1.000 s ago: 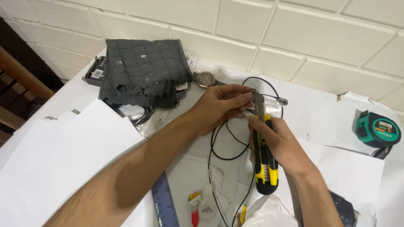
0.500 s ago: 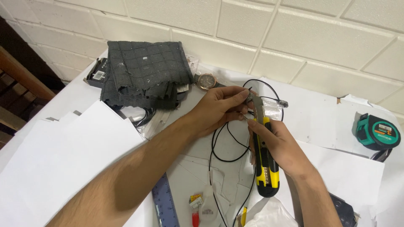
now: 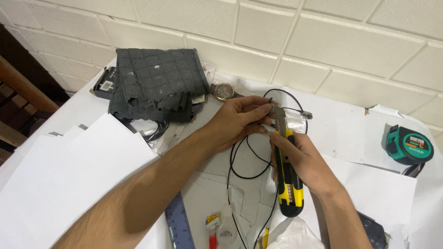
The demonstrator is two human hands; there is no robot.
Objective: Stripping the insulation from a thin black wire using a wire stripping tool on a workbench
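Cable: thin black cable (image 3: 240, 157), looped mid-frame, pinched in my left hand (image 3: 240, 121).
Knife: yellow utility knife (image 3: 288, 170), my right hand (image 3: 302, 159) fingers wrapped round it, blade touching the cable.

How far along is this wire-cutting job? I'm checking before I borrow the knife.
Done: the blade is out on the yellow-and-black utility knife, gripped by the right hand. In hand: the left hand pinches the thin black cable at the blade tip. Left: the cable shows no cut I can make out; its loop hangs whole over the white paper sheets.
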